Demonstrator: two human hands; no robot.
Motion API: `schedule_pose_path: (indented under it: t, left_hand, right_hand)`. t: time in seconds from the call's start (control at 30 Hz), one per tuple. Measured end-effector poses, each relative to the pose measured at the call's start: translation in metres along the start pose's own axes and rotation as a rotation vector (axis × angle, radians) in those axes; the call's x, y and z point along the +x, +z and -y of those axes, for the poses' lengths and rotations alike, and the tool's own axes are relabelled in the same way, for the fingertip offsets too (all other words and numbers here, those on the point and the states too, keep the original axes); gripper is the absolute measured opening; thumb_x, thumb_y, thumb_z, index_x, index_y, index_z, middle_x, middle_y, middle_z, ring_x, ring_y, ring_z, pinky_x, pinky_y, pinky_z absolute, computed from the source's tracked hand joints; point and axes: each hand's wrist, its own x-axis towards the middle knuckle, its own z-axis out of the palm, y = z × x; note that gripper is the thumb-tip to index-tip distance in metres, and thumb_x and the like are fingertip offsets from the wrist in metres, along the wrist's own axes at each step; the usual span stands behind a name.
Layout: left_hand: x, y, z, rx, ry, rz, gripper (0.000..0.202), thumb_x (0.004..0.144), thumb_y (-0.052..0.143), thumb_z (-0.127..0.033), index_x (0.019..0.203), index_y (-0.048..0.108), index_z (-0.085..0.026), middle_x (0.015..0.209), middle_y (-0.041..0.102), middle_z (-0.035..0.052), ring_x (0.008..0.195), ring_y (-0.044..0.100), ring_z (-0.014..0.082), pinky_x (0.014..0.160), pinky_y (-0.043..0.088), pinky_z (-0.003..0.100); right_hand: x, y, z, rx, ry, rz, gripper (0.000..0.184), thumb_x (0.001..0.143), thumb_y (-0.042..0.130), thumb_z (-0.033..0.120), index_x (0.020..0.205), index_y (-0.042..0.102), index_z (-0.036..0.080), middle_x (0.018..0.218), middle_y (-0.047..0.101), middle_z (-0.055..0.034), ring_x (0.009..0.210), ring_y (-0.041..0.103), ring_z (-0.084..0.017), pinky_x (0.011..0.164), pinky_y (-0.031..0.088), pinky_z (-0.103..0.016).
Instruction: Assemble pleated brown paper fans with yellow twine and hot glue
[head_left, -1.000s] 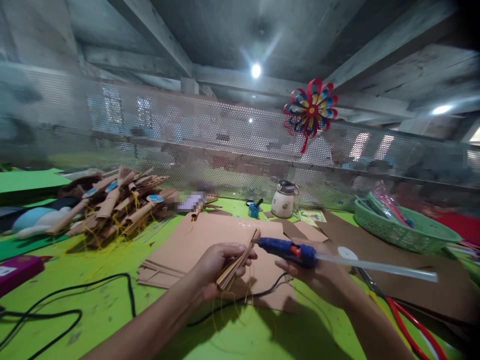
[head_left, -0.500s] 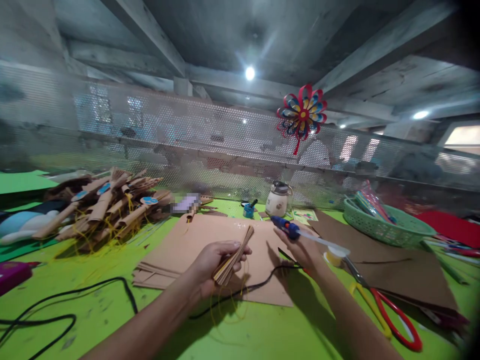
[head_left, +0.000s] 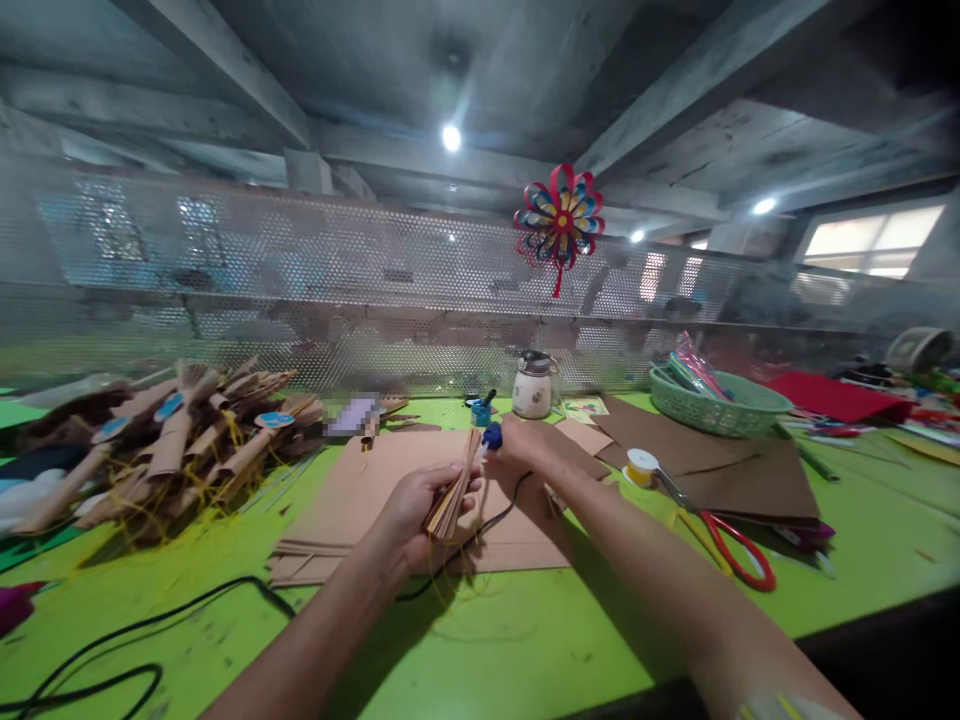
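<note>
A folded bundle of brown paper (head_left: 452, 503) is pinched in my left hand (head_left: 417, 510), tilted with its upper end leaning right. Yellow thread (head_left: 469, 585) trails beneath it. My right hand (head_left: 519, 448) is closed around a blue hot glue gun (head_left: 491, 437), whose pale nozzle is at the upper part of the bundle; whether it touches the paper I cannot tell. The gun's black cord (head_left: 501, 515) runs down below the hands. Under both hands lies a stack of brown paper sheets (head_left: 345, 505).
Finished-looking brown paper rolls (head_left: 176, 440) are heaped at left. Red-and-yellow-handled scissors (head_left: 739, 550), a thread spool (head_left: 640, 467) and dark brown sheets (head_left: 720, 470) lie at right. Behind are a mug-like jar (head_left: 532, 388), a blue bottle (head_left: 481, 410) and a green basket (head_left: 720, 400).
My right hand has brought the glue gun left and turned its nozzle toward the bundle. My left hand still holds the paper. The view has swung to the right.
</note>
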Motion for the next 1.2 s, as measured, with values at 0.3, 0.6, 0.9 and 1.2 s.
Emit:
schedule_pose_path:
  t: [0.3, 0.6, 0.9, 1.2]
  left_hand:
    - [-0.02, 0.016, -0.004, -0.02, 0.013, 0.155, 0.02, 0.083, 0.05, -0.008, 0.082, 0.069, -0.001, 0.081, 0.067, 0.0142, 0.059, 0.061, 0.0117, 0.052, 0.053, 0.02]
    - [-0.011, 0.01, 0.006, 0.008, -0.013, 0.133, 0.017, 0.083, 0.052, -0.013, 0.084, 0.067, -0.005, 0.076, 0.064, 0.0102, 0.059, 0.059, 0.0103, 0.051, 0.049, 0.018]
    - [-0.011, 0.019, 0.021, 0.192, 0.089, 0.177, 0.016, 0.083, 0.059, -0.024, 0.092, 0.063, -0.012, 0.083, 0.061, 0.0065, 0.068, 0.056, 0.0109, 0.058, 0.046, 0.019]
    - [-0.012, 0.025, 0.029, 0.341, 0.147, 0.259, 0.023, 0.082, 0.061, -0.035, 0.088, 0.062, -0.014, 0.08, 0.059, 0.0045, 0.069, 0.052, 0.0112, 0.061, 0.042, 0.02]
  right_hand:
    - [0.007, 0.001, -0.022, 0.095, -0.248, -0.073, 0.032, 0.059, 0.078, 0.024, 0.087, 0.066, 0.013, 0.107, 0.059, -0.0132, 0.103, 0.052, -0.027, 0.084, 0.041, -0.031]
    - [-0.051, -0.025, -0.022, 0.491, -0.234, -0.266, 0.015, 0.081, 0.058, 0.024, 0.075, 0.066, 0.013, 0.084, 0.064, -0.0092, 0.082, 0.057, -0.021, 0.077, 0.044, -0.033]
    - [-0.11, -0.039, 0.015, 1.254, -0.219, -0.174, 0.036, 0.081, 0.058, 0.049, 0.081, 0.062, 0.014, 0.068, 0.062, -0.0029, 0.062, 0.057, -0.013, 0.055, 0.044, -0.024]
    - [-0.116, -0.034, 0.012, 1.227, -0.155, -0.24, 0.024, 0.076, 0.066, 0.038, 0.075, 0.058, 0.015, 0.063, 0.059, 0.0003, 0.057, 0.053, -0.012, 0.055, 0.043, -0.025]
